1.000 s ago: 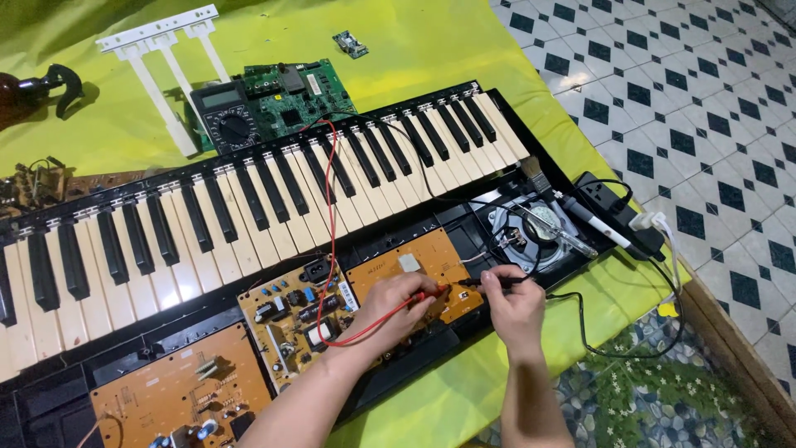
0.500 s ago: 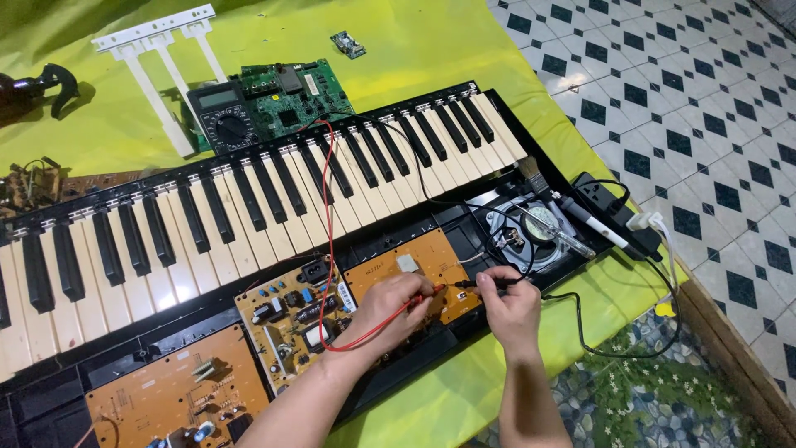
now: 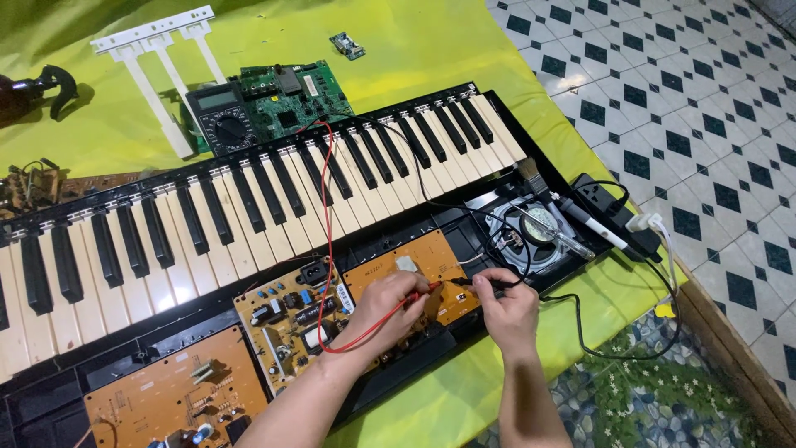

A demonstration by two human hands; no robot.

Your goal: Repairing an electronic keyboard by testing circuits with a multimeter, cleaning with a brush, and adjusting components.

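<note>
An opened electronic keyboard [image 3: 249,207] lies across a yellow-green cloth, its lower case showing orange circuit boards. My left hand [image 3: 385,303] pinches a red test probe [image 3: 427,288] whose tip rests on the rightmost orange board [image 3: 414,265]. My right hand [image 3: 506,303] pinches a black test probe [image 3: 473,283], its tip touching the same board close to the red one. The red lead [image 3: 329,216] and black lead run up over the keys to a dark multimeter [image 3: 222,123] behind the keyboard.
A green circuit board [image 3: 286,93] lies next to the multimeter, with a white plastic frame [image 3: 157,58] to its left. A speaker [image 3: 535,224], a brush [image 3: 535,178] and a soldering iron [image 3: 593,231] sit at the keyboard's right end, by a black power strip [image 3: 618,211]. Tiled floor lies right.
Both hands stay on the orange board. My right hand with the black probe has shifted slightly, and the view has moved a little.
</note>
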